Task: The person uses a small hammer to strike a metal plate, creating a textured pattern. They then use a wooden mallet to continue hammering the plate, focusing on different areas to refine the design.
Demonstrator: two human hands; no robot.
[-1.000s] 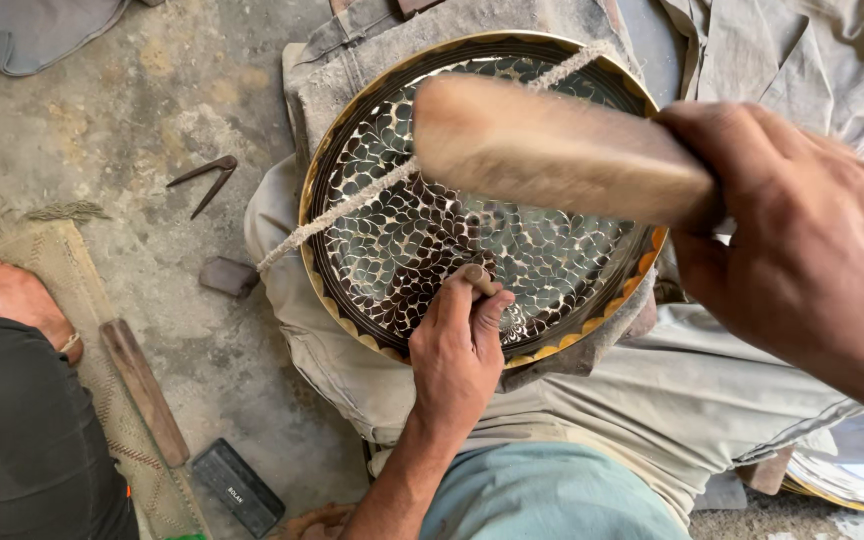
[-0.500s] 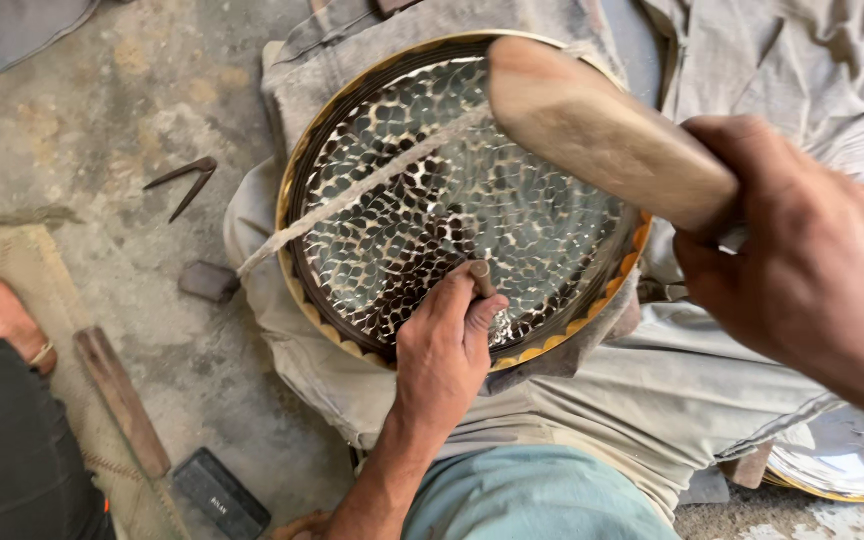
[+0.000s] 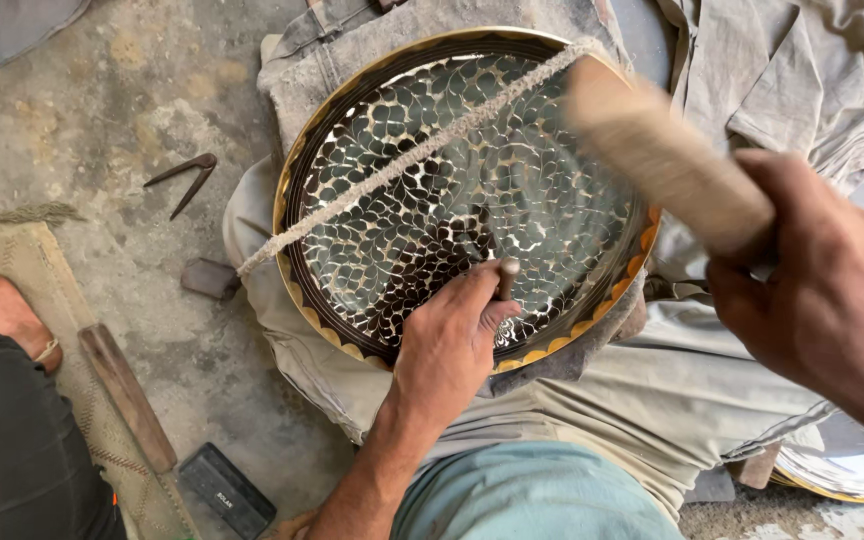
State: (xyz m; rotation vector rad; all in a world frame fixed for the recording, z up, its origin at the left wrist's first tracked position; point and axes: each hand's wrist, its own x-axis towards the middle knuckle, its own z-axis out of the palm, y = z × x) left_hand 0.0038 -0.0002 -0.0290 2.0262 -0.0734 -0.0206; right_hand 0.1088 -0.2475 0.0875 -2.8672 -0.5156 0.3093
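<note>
Left hand, at 6 o'clock of the round metal tray, fingers closed around a small punch set tip-down on the patterned face. Tray rests on cloth-covered lap, a frayed cord stretched across it from 8 to 1 o'clock. Right hand, at 3 o'clock, fingers wrapped on a wooden mallet, raised and blurred above the rim. Step in hand, by my reading: chasing the pattern. Next blow calls for punch held steady, mallet landing square on its head. Farther off at 9 o'clock: iron dividers on the floor
</note>
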